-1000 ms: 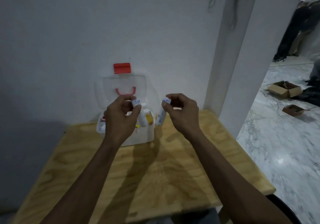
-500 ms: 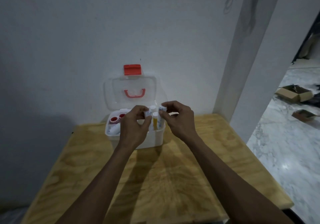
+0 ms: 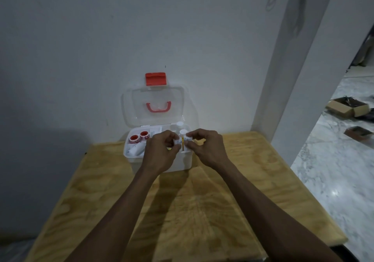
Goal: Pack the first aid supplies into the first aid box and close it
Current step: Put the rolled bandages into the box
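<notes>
The white first aid box [image 3: 182, 163] stands at the far edge of the wooden table, its clear lid [image 3: 129, 108] with red handle and red latch upright against the wall. Inside lie two red tape rolls [image 3: 134, 138], a white tube [image 3: 136, 149] and white-capped bottles [image 3: 183, 132]. My left hand [image 3: 159, 152] pinches a small white tube [image 3: 177, 141] over the box's right half. My right hand [image 3: 208, 147] pinches another small white tube [image 3: 189, 138] beside it. Both tubes are mostly hidden by my fingers.
The plywood table [image 3: 182, 211] stands against a white wall, with a pillar [image 3: 293, 79] at the right. Beyond the table's right edge is marble floor with open cardboard boxes [image 3: 348, 107].
Both hands have come down and closer together, carrying the small tubes from in front of the lid into the box's right side. The camera has tilted down.
</notes>
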